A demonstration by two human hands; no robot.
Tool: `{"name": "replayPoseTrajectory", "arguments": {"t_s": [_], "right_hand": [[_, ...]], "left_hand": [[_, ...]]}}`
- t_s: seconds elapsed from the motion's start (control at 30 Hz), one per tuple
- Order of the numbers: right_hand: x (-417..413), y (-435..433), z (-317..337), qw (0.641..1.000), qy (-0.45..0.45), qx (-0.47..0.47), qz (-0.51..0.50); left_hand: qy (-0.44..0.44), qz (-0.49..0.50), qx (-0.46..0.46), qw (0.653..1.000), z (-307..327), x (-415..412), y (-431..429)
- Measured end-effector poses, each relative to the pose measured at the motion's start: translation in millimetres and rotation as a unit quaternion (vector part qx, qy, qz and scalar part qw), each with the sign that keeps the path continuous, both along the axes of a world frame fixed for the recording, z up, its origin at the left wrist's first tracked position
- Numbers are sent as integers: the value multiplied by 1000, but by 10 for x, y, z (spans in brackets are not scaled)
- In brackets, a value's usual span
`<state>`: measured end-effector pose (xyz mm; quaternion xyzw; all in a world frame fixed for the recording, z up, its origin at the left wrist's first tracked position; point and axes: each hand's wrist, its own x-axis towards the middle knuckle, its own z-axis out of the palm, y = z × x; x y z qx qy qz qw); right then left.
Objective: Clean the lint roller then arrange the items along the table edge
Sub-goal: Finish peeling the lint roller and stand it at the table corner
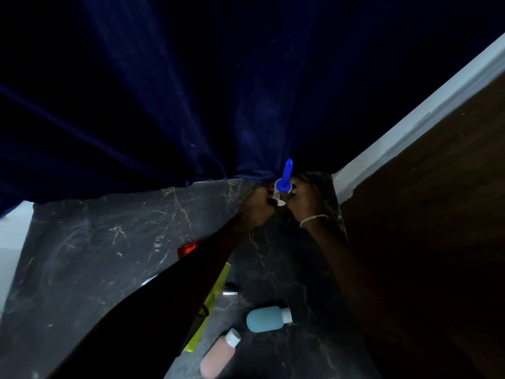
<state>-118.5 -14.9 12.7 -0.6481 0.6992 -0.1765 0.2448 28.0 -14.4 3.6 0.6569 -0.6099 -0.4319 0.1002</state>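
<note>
A lint roller [284, 181] with a blue handle pointing up and a white roll stands at the far edge of the dark marble table [90, 247]. My left hand [259, 203] and my right hand [303, 201] both close around its white roll, with a loose bit of white sheet showing between them. A chain bracelet sits on my right wrist. Nearer to me lie a yellow comb [216, 294], a teal bottle [266, 318] and a pink bottle [218, 354], all on their sides.
A dark blue curtain [164, 105] hangs behind the table's far edge. A red object [188, 248] and a small silver-and-black item [229, 289] are partly hidden by my left sleeve. Dark wood floor and a white baseboard [410, 127] run along the right.
</note>
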Motion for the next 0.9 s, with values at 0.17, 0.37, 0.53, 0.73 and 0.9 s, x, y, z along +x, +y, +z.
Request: {"name": "replayPoseTrajectory", "arguments": {"t_s": [0.17, 0.37, 0.53, 0.73, 0.9], "right_hand": [[6, 25, -35, 1000, -8, 4, -17], [39, 83, -53, 999, -26, 4, -29], [26, 112, 5, 999, -33, 25, -24], [-67, 268, 69, 998, 30, -33, -40], [-116, 512, 132, 995, 75, -58, -28]], "left_hand": [[-4, -17, 1, 1000, 11, 3, -8], [-26, -32, -3, 999, 35, 139, 59], [-43, -57, -32, 997, 157, 281, 153], [-6, -91, -77, 993, 386, 538, 394], [-19, -117, -141, 983, 495, 789, 681]]}}
